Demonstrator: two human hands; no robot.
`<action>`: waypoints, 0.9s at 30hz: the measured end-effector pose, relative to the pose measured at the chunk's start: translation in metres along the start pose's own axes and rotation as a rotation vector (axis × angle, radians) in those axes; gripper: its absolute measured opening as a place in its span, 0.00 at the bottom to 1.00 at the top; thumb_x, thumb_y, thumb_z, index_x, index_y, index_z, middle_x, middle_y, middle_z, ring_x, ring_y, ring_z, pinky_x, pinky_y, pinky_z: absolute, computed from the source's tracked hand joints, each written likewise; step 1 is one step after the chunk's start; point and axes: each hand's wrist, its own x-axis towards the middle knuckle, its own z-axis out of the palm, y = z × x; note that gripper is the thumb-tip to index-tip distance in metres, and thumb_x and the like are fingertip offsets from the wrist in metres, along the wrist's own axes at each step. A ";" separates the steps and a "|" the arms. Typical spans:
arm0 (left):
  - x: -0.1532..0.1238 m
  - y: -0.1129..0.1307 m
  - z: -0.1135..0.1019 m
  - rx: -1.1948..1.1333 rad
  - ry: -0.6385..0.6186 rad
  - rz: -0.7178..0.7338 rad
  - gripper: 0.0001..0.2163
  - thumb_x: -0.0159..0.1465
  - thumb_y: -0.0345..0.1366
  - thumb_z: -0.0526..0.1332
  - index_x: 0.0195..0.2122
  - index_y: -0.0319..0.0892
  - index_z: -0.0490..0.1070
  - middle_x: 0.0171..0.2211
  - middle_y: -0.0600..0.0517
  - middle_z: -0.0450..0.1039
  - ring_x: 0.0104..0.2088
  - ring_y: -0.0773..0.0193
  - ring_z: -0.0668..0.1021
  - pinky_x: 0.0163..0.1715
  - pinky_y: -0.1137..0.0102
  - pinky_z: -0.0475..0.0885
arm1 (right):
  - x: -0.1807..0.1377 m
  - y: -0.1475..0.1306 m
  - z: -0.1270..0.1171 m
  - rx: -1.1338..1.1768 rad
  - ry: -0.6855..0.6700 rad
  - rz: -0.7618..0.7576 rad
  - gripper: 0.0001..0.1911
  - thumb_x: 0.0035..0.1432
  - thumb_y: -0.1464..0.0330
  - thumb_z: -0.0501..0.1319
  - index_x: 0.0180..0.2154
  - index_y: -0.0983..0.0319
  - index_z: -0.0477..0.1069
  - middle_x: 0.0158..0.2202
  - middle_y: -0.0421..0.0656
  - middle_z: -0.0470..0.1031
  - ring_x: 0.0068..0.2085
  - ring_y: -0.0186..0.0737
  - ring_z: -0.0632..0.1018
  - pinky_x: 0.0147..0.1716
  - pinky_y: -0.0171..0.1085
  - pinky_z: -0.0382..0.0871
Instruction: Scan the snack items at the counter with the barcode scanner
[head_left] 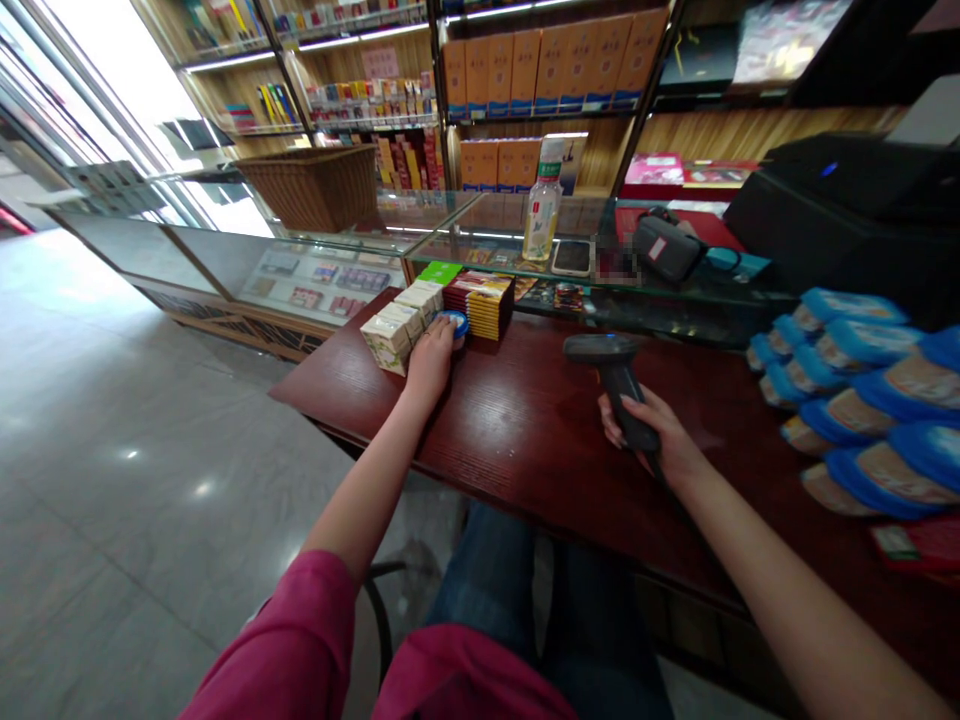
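Note:
My right hand (660, 430) is wrapped around the handle of a dark barcode scanner (619, 385), its head tilted toward the left above the table. At the far side of the table, my left hand (433, 352) has its fingers closed on a small blue-lidded tub (457, 322), mostly hidden by the hand. Cream-coloured boxes (394, 335) stand in a row just left of that hand. Behind it sits a stack of dark red and yellow packets (484, 300), with a bright green box (439, 273) beside the stack.
Stacked blue-lidded tubs (885, 390) fill the right side of the brown table (510, 420). On the glass counter beyond stand a bottle (544, 205), a phone (571, 258) and a black case (670, 247). A wicker basket (311, 185) rests farther left.

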 end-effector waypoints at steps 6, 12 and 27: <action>-0.007 0.007 0.002 -0.037 0.066 0.014 0.22 0.73 0.26 0.54 0.68 0.34 0.67 0.69 0.31 0.66 0.74 0.50 0.65 0.72 0.48 0.64 | -0.001 -0.002 0.000 0.010 0.029 -0.025 0.15 0.56 0.58 0.73 0.40 0.58 0.75 0.33 0.40 0.74 0.24 0.33 0.69 0.18 0.35 0.65; -0.012 0.062 0.005 -0.066 -0.002 0.227 0.28 0.70 0.24 0.53 0.72 0.35 0.62 0.74 0.35 0.58 0.78 0.49 0.55 0.74 0.49 0.60 | -0.012 -0.016 0.002 -0.031 0.118 -0.169 0.16 0.53 0.60 0.75 0.38 0.57 0.74 0.31 0.38 0.76 0.24 0.32 0.70 0.20 0.33 0.66; -0.007 0.370 0.082 -0.641 -0.182 0.679 0.24 0.71 0.32 0.62 0.68 0.43 0.65 0.67 0.39 0.70 0.68 0.49 0.72 0.69 0.53 0.68 | -0.182 -0.037 -0.058 -0.036 0.664 -0.467 0.18 0.55 0.63 0.72 0.45 0.53 0.69 0.37 0.37 0.75 0.23 0.31 0.69 0.20 0.33 0.64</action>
